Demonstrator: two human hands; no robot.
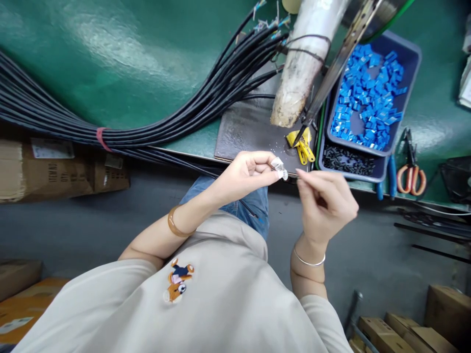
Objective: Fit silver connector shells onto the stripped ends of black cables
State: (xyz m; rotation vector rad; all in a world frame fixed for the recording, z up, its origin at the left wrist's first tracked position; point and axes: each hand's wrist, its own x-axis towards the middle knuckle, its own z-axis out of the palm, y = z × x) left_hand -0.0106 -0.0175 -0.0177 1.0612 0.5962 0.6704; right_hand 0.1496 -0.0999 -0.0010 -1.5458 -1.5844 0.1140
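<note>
1. presently the left hand [252, 171] reaches in from the lower left, forearm slanting upward, fingers curled and the thumb stretched along the near side; thumb and index pinch a small white piece [278, 164].
2. that piece sits at the left fingertips, near the front edge of the green table [128, 73], with an irregular, slightly glossy look; its exact shape is too small to tell.
3. the right hand [326, 198] stands just beside it, forearm nearly upright, wrist bent inward, fingers folded and thumb and index drawn together toward the piece; whether anything lies between those tips, i cannot tell.
4. beyond the hands lies a flat, dark, dull-sheened board [237, 130], with a bright yellow tool [304, 149] on its right part.
5. smooth black cables [184, 120] sweep in a thick curve from the left, gathered by a red band [103, 139], their far ends frayed into thin coloured wires.
6. to the right, a blue-grey plastic bin [412, 61] holds shiny, blocky blue pieces [362, 73]; below it, small matte black pieces [346, 161] fill another tray.
7. orange-handled pliers [412, 177] rest near the bins.
</note>
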